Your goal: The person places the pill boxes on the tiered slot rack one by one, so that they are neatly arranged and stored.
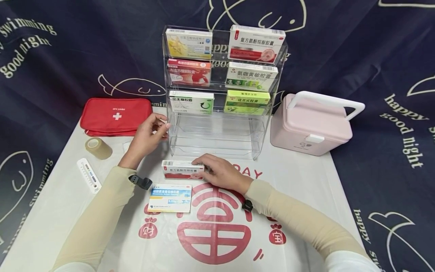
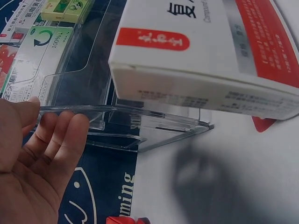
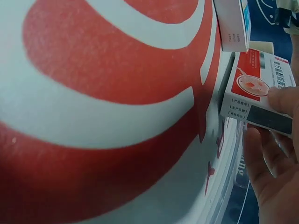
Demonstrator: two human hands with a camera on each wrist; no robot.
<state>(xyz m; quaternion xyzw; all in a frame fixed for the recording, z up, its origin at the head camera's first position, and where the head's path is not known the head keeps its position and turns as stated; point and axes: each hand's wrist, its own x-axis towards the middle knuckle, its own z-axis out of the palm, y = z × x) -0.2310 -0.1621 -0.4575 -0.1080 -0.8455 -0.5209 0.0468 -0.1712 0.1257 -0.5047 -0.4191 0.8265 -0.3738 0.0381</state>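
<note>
My right hand (image 1: 224,172) holds a white-and-red medicine box (image 1: 178,170) by its right end, thumb on the printed front in the right wrist view. The box stands on its long edge on the table, in front of a clear tiered display rack (image 1: 217,140). At the rack's left side panel, my left hand (image 1: 147,136) grips the edge between thumb and fingers. Just below the held box lies a flat blue, white and yellow medicine box (image 1: 170,198). Several medicine boxes fill the rack's three upper tiers, including a yellow-green box (image 1: 247,102) and a white-green box (image 1: 191,102).
A red first aid pouch (image 1: 117,116) lies left of the rack, with a tan bandage roll (image 1: 99,148) and a white thermometer (image 1: 88,175) nearer. A pink case (image 1: 310,126) with a white handle stands to the right. Dark printed cloth hangs behind the table.
</note>
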